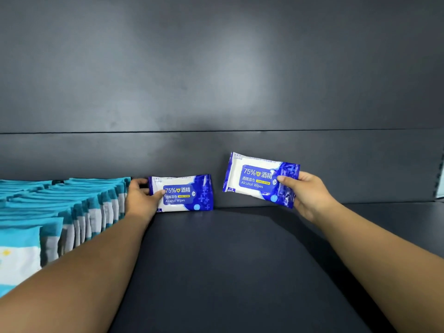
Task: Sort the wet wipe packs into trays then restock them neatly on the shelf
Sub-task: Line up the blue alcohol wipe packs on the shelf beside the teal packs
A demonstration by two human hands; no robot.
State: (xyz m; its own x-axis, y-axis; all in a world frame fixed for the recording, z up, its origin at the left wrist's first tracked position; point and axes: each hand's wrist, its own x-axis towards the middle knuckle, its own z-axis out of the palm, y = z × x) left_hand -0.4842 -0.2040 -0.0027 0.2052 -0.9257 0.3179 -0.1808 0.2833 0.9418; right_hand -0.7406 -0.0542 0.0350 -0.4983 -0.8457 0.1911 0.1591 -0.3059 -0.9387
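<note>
A blue and white alcohol wipe pack [186,192] stands on its long edge on the dark shelf [228,260], against the back panel. My left hand [140,198] grips its left end, thumb on the front. A second alcohol wipe pack [257,179] of the same kind hangs in the air to the right, tilted, a little above the shelf. My right hand [304,193] pinches its right end. To the left, rows of teal and white wipe packs [72,207] stand upright side by side.
The dark back panel [216,92] rises behind the shelf. At the far right a shelf upright [440,179] shows at the frame's edge. Between my forearms lies bare shelf surface.
</note>
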